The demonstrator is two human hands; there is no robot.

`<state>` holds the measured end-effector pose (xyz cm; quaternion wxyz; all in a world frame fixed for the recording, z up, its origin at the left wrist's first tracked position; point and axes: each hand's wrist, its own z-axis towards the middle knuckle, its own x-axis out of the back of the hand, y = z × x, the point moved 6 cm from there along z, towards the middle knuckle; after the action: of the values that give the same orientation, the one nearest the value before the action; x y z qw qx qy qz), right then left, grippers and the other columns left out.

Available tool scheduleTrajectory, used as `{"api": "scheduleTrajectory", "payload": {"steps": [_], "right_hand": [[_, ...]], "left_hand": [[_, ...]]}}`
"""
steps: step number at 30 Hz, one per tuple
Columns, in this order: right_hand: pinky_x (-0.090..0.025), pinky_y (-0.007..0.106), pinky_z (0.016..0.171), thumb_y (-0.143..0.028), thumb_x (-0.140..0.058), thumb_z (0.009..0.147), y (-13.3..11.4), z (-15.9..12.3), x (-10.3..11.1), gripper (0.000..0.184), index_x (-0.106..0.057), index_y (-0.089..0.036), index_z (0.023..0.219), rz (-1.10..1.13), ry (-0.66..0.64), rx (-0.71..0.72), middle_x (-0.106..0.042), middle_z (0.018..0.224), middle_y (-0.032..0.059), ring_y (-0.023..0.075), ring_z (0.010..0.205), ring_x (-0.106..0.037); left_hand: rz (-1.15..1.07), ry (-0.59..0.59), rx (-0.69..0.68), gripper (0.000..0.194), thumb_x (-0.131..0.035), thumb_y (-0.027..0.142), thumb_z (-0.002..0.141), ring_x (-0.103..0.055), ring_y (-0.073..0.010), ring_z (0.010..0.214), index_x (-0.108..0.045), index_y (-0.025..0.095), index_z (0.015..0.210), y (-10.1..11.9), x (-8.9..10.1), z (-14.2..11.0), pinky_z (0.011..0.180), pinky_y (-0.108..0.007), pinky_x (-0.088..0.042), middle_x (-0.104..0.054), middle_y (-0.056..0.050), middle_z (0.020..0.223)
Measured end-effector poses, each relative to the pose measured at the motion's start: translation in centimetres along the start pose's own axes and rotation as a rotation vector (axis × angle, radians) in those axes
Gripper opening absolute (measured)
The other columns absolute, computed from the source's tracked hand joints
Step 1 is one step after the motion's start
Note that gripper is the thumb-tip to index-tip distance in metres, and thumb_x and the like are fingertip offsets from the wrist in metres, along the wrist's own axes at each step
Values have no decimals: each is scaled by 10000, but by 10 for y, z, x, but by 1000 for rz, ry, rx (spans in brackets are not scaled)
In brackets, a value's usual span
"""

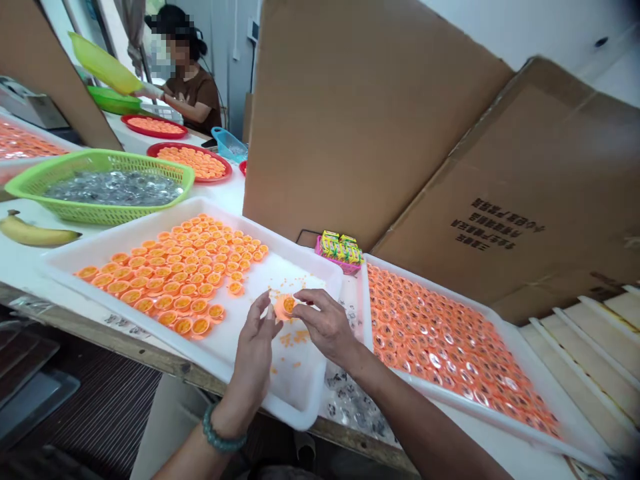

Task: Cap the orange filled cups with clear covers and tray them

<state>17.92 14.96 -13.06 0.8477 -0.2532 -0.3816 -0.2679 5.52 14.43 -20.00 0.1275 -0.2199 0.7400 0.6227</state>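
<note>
Over the right end of a white tray (320, 390), a small orange cup-shaped piece (289, 305) with yellow-orange filling sits between my two hands. My right hand (325, 325) pinches its right edge between thumb and fingers. At its left edge my left hand (256, 350) has thumb and fingertips closed together, gripping the same piece. Loose orange bits (295, 338) lie on the tray beneath the hands. Many similar filled orange pieces (183, 287) stand in rows over the tray's left part.
To the right is a second white tray (500, 427) of orange pieces with shiny lids. A pink basket (345, 267) holds small yellow-green packs. A green basket (100, 212) holds clear pieces, near a banana (37, 233). Cardboard (360, 127) stands behind; a person (197, 93) holds a yellow-green basin.
</note>
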Motion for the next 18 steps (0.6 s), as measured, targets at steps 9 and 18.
{"api": "scheduleTrajectory", "payload": {"steps": [9, 18], "right_hand": [[-484, 366, 909, -99, -471, 875, -19, -20, 9, 232, -606, -196, 1036, 136, 97, -25, -637, 1121, 95, 184, 1073, -572], [-493, 296, 819, -132, -443, 893, -9, -13, 14, 232, -633, -191, 1011, 134, 45, -156, -655, 984, 74, 159, 927, -596]], "left_hand": [[-197, -232, 171, 217, -666, 212, 740, -607, -121, 814, -673, 160, 951, 1, -22, -5, 743, -218, -516, -664, -46, 987], [-136, -264, 197, 183, -681, 209, 732, -613, -137, 830, -684, 132, 898, 0, -25, -5, 750, -237, -538, -662, -59, 955]]}}
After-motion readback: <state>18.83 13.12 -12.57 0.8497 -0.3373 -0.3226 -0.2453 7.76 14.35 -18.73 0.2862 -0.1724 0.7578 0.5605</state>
